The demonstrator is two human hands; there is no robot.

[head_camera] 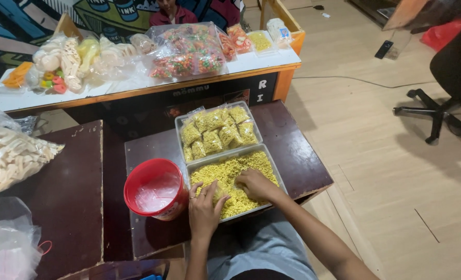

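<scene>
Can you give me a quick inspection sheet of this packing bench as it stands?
Surface: dark brown wooden table, scuffed, holding two trays and a bucket.
Job's things: near clear plastic tray of loose yellow crumbly snack; far clear plastic tray of small filled yellow snack bags; red round plastic bucket with clear bags inside, left of the near tray.
Clutter: big clear bag of pale stick snacks at left; more clear bags at lower left.
Grippers: left hand and right hand both rest in the loose snack; grip unclear.
Cables: thin cable across the floor.
Surroundings: white-topped counter with bagged colourful snacks; black office chair; a person behind the counter.
</scene>
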